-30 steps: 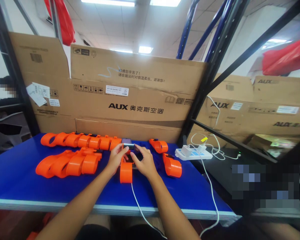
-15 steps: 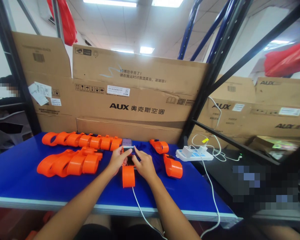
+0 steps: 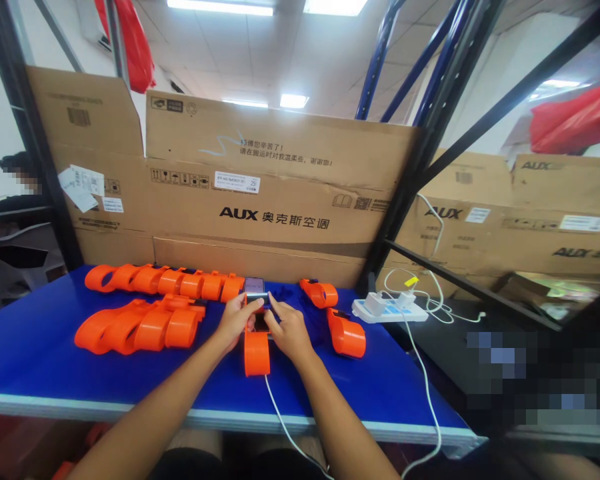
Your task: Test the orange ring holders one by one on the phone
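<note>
My left hand (image 3: pixel 234 323) is closed around the left side of a small dark device (image 3: pixel 262 323) with a silver upper edge, its thumb lying across the front. An orange ring-shaped band (image 3: pixel 257 355) hangs from the near side of the device. My right hand (image 3: pixel 291 328) is closed on the device's right side, with the index finger at the upper corner and the thumb lower on the front. Just behind stands a phone-like screen (image 3: pixel 255 285), partly hidden. A white cable (image 3: pixel 283 415) runs from beneath the band over the table edge.
Two rows of orange bands (image 3: pixel 153 327) stand left on the blue table (image 3: pixel 220 387). More orange bands (image 3: pixel 349 337) lie right, beside dark blue straps. A white power strip (image 3: pixel 390 308) with plugged-in adapters sits at the right edge. Cardboard (image 3: pixel 280 180) forms the back wall, beside a black post (image 3: pixel 405 193).
Both hands stay in place on the device. Its silver upper edge shows slightly more of its face, as if tilted a little. The camera view shifts very slightly.
</note>
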Demonstrator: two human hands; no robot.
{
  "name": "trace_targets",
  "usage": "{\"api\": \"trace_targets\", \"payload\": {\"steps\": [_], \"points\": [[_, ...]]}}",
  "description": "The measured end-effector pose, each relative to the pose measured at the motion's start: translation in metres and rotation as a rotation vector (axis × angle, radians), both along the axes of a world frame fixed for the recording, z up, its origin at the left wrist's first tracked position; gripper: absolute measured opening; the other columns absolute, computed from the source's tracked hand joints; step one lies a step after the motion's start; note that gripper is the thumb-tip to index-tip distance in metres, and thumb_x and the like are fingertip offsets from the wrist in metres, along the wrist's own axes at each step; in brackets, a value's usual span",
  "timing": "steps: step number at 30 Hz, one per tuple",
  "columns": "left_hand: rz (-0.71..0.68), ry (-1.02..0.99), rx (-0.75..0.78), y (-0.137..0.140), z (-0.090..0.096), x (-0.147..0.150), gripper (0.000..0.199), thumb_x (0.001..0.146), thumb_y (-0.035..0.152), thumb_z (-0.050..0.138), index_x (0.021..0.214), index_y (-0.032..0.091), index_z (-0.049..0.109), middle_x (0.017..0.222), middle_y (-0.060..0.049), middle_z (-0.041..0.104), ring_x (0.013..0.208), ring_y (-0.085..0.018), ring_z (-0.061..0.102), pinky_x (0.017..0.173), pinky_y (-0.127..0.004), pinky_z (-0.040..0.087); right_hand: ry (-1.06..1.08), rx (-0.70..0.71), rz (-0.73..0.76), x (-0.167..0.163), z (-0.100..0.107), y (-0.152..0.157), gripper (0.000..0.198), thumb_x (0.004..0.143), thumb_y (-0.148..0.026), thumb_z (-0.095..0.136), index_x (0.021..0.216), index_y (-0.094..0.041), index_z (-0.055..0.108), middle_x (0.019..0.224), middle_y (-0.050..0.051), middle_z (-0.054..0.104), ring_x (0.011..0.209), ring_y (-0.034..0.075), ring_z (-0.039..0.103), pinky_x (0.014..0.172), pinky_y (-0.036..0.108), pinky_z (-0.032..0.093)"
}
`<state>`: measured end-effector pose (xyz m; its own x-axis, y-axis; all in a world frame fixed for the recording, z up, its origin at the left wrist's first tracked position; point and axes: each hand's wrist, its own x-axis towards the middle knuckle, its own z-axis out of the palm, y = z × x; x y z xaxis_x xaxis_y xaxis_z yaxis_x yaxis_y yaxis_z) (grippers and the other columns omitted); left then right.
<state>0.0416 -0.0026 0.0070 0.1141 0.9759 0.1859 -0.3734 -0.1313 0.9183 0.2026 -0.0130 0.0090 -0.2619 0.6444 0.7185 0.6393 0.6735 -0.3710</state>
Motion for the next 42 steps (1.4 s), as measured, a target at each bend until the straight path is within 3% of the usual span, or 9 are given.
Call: {"api": "trace_targets", "payload": {"steps": [4, 8, 21, 28, 42], "points": [[-0.023, -0.119, -0.077, 0.001, 0.002, -0.001, 0.039, 0.069, 0.044, 0.082, 0.088, 0.018, 0.061, 0.049, 0.007, 0.050, 0.037, -0.007, 0.043, 0.039, -0.019, 0.032, 0.020, -0.028, 0.068, 0.002, 0.005, -0.001, 0.048, 0.095, -0.031, 0.053, 0.142, -0.021, 0.055, 0.099, 0.008, 0.073, 0.085, 0.019, 0.069, 0.079, 0.031, 0.055], [-0.066, -0.179, -0.159, 0.003, 0.002, -0.004, 0.037, 0.069, 0.044, 0.081, 0.083, 0.018, 0.060, 0.048, 0.005, 0.053, 0.037, -0.008, 0.044, 0.040, -0.020, 0.034, -0.037, 0.002, 0.104, 0.005, 0.006, 0.001, 0.049, 0.095, -0.024, 0.052, 0.144, -0.022, 0.051, 0.112, 0.010, 0.071, 0.099, 0.021, 0.068, 0.089, 0.036, 0.055], [-0.057, -0.224, -0.218, 0.006, 0.000, -0.002, 0.034, 0.069, 0.039, 0.084, 0.084, 0.016, 0.064, 0.058, 0.002, 0.060, 0.040, -0.008, 0.049, 0.042, -0.020, 0.036, -0.236, 0.108, -0.049, 0.004, -0.003, 0.004, 0.050, 0.091, -0.018, 0.049, 0.141, -0.016, 0.053, 0.099, 0.012, 0.070, 0.088, 0.023, 0.065, 0.081, 0.036, 0.057], [-0.130, -0.191, -0.234, 0.005, 0.001, -0.003, 0.037, 0.068, 0.041, 0.086, 0.084, 0.014, 0.066, 0.062, 0.000, 0.063, 0.042, -0.007, 0.050, 0.043, -0.021, 0.037, -0.273, 0.110, -0.147, 0.000, -0.007, 0.005, 0.050, 0.089, -0.016, 0.050, 0.139, -0.014, 0.054, 0.097, 0.012, 0.069, 0.088, 0.023, 0.064, 0.081, 0.034, 0.056], [-0.175, -0.208, -0.270, 0.002, 0.002, -0.004, 0.036, 0.063, 0.034, 0.090, 0.075, 0.014, 0.063, 0.053, 0.004, 0.055, 0.038, -0.004, 0.041, 0.039, -0.018, 0.030, -0.281, 0.111, -0.115, -0.003, -0.010, 0.001, 0.050, 0.086, -0.014, 0.052, 0.136, -0.010, 0.056, 0.088, 0.011, 0.068, 0.081, 0.023, 0.063, 0.078, 0.033, 0.056]]}}
